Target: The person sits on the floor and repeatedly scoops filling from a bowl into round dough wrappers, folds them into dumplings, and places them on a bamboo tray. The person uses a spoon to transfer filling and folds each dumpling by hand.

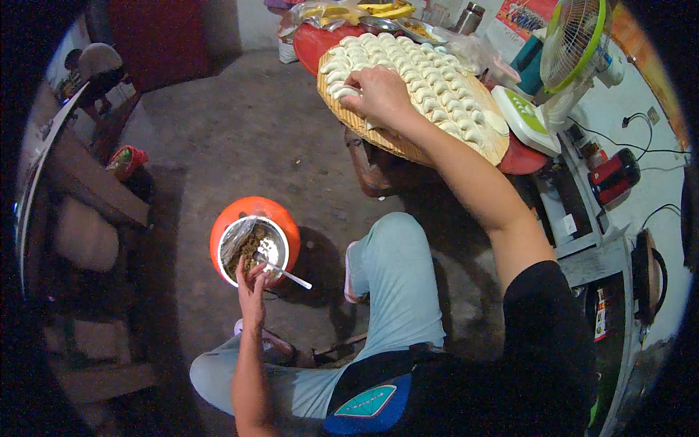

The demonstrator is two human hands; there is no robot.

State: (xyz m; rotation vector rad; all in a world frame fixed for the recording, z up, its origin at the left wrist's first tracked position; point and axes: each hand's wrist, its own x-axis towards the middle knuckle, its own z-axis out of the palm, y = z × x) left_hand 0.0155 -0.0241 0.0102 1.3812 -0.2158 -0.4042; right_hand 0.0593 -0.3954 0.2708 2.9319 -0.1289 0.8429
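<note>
Rows of pale folded dumplings [420, 71] cover a round woven tray [355, 123] at the upper right. My right hand [382, 95] reaches over the tray's near left part, thumb and fingertips at a dumpling by the edge; whether it grips the dumpling is unclear. My left hand [253, 289] is at the near rim of a metal bowl [284, 246], its fingers spread and nothing seen in them. The bowl holds brown minced filling [248, 246], a clear plastic bag and a spoon [292, 276], and rests on an orange stool [253, 205].
The tray lies on a red round table [524, 159]. Bananas [396, 12], dishes and a steel flask [471, 19] stand behind it. At right are a white-and-green kitchen scale [525, 117], a fan [573, 46] and shelves. A red basket [128, 163] is at left.
</note>
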